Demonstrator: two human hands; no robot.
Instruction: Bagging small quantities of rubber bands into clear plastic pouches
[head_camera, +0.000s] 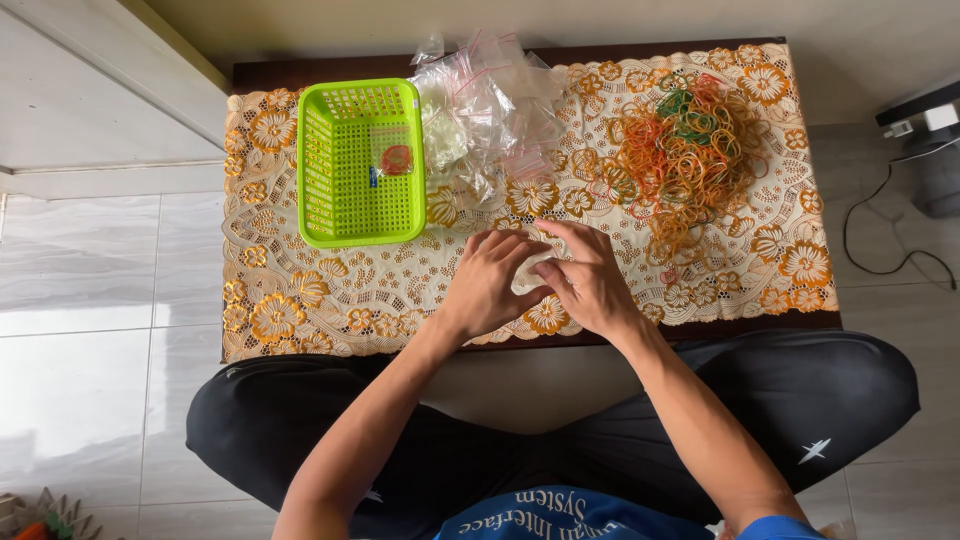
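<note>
Head view: both hands pinch one small clear bag (527, 272) between them, left hand (492, 283) and right hand (588, 280) gripping its edges, low over the table (300, 300). Looks like bag-handling step; next needs bands (685, 150), beyond right hand. Basket (360, 160) beyond left hand; spare bags (487, 110) straight ahead.

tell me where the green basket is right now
In the head view the green basket sits on the lace cloth at the table's left, just left of the pile of clear plastic bags and beyond the left hand.
</note>
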